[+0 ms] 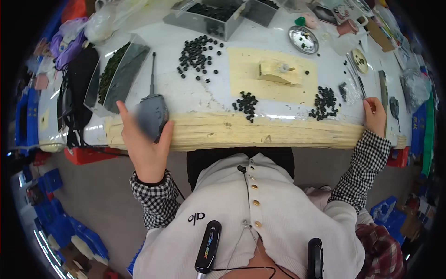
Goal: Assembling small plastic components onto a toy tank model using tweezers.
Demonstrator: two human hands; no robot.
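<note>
My left hand [147,149] is at the table's front edge, thumb and fingers around a grey model tank turret [155,111]. The turret's long thin barrel points away from me; part of its body is blurred. Far to the right, my right hand [375,117] has its fingertips pinched at the near end of slim tweezers [361,83], whose tips point away to the left. Small black wheel-like parts lie in a pile [325,103] left of that hand. Another small pile [245,105] sits nearer the middle, and a larger scatter [197,55] lies beyond the turret.
A pale yellow block [274,73] stands on a yellow sheet [239,63]. Clear bins [227,30] of dark parts are at the back, with another bin [132,60] of green parts at left. A round metal dish [303,39] and a small grey turret [394,108] are at right.
</note>
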